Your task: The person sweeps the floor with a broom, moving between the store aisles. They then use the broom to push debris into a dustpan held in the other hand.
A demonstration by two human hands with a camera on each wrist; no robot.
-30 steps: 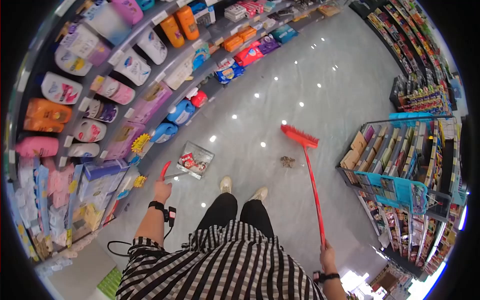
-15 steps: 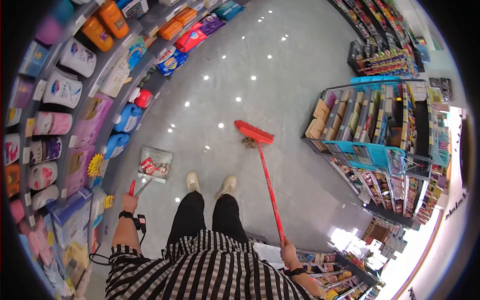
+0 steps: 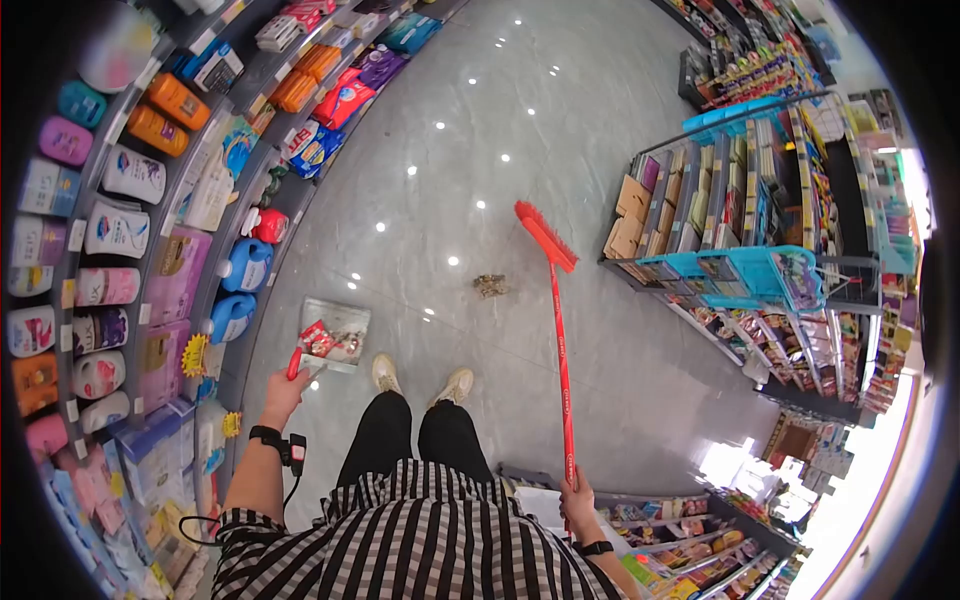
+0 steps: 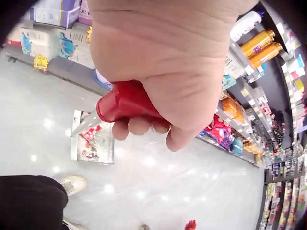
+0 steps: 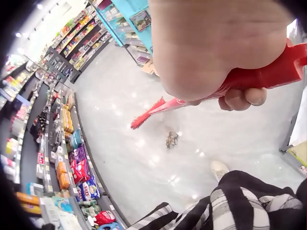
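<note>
My left hand [image 3: 283, 397] grips the red handle [image 4: 127, 103] of a metal dustpan [image 3: 355, 322], its fingers curled round the grip. Red wrappers [image 3: 317, 338] and small litter lie in the pan, which is at the floor left of the feet. My right hand [image 3: 577, 500] holds a red broom [image 3: 562, 370] near the top of its stick. The bristled broom head [image 3: 546, 237] is out in front, right of and beyond a small clump of brownish litter [image 3: 490, 286] on the floor. In the right wrist view, bare floor shows between bristles and litter.
Shelves of bottles and packs [image 3: 120, 230] line the left side, with blue jugs [image 3: 233, 318] low near the dustpan. A rack with blue baskets [image 3: 740, 275] stands at the right. Another goods shelf [image 3: 660, 535] is close by the right arm.
The broom head first came left to the litter clump, then moved away to the right and forward of it. The left hand keeps its grip on the dustpan; the head view has shifted.
</note>
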